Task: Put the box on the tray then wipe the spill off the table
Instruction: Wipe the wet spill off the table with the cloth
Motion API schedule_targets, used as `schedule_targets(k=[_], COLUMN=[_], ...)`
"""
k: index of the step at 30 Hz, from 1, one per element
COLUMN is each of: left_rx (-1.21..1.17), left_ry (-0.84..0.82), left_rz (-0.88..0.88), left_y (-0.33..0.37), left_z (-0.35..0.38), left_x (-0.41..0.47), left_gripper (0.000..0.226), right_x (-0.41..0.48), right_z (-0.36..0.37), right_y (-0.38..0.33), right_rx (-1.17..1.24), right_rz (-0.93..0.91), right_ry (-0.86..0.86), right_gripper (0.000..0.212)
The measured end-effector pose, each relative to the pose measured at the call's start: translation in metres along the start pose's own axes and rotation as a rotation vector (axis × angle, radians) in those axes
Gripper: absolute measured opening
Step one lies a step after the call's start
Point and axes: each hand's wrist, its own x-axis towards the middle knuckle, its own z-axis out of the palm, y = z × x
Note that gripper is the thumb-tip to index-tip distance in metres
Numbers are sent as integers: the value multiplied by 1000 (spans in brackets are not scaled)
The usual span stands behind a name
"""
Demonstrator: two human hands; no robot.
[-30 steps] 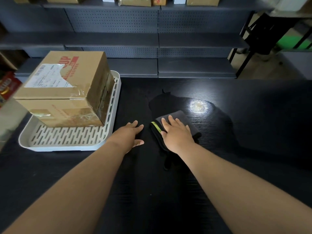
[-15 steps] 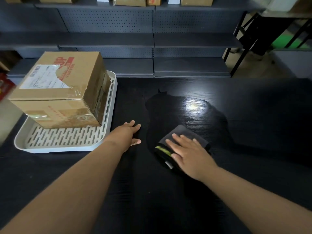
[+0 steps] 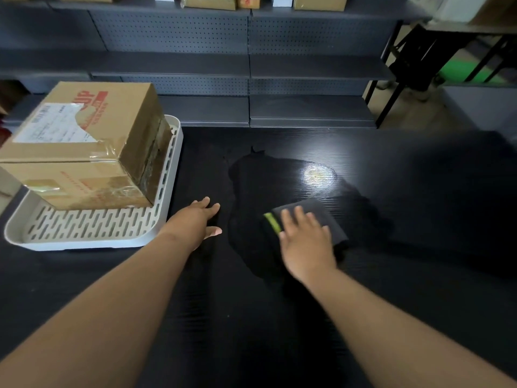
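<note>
Far left of the spill: a white slotted tray [image 3: 92, 233] on the black table [image 3: 251, 331], one corner of it close to the table's near-left area. On the tray, a taped cardboard box [image 3: 84, 147], pushed toward the tray's back and right rim, shipping label on top, red print showing beside the label — bare slots of the tray in front of it.

Just left of the spill: left hand [image 3: 195, 224], palm down, fingers spread flat on the table, clamped on nothing, thumb pointing toward the spill's left edge. Near the tray's right rim but not touching it.

Centre: the spill [image 3: 268, 180], a dark wet patch on the table with a bright glare of reflected light at its far right part, well apart from the tray.

On the spill's near part: a folded dark cloth [image 3: 321, 217] with a yellow-green stripe along its left edge, lying flat. Pressed onto it, right hand [image 3: 305, 242], fingers extended and slightly blurred, palm flat on the cloth rather than gripping it.

Behind the spill, past the table's far edge: grey metal shelves [image 3: 249, 65] with perforated back panels, a few cartons on the top one. Far right of the spill: black frame legs [image 3: 391, 79] and a patch of green on the floor.
</note>
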Motion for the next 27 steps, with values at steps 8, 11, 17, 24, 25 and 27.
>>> schedule_targets(k=[8,11,17,24,25,27], left_rx=[-79,-103,-115,-105,-90,-68], left_ry=[107,179,267,228,231,228], left_rz=[-1,0,-32,-75,-77,-76], left_y=[0,-2,-1,2,2,3], left_z=[4,9,3,-4,-3,-3], left_x=[-2,0,7,24,24,25], left_gripper=[64,60,62,61,61,61], right_x=[22,43,85,135,142,156], right_z=[-11,-18,-27,-35,-37,-39], right_y=[15,17,19,15,13,6], right_rx=[37,47,74,60,59,58], right_rz=[-87,-30,28,28,29,41], right_ry=[-133,-173,-188,-184,-183,-181], right_gripper=[53,53,53,53,53,53])
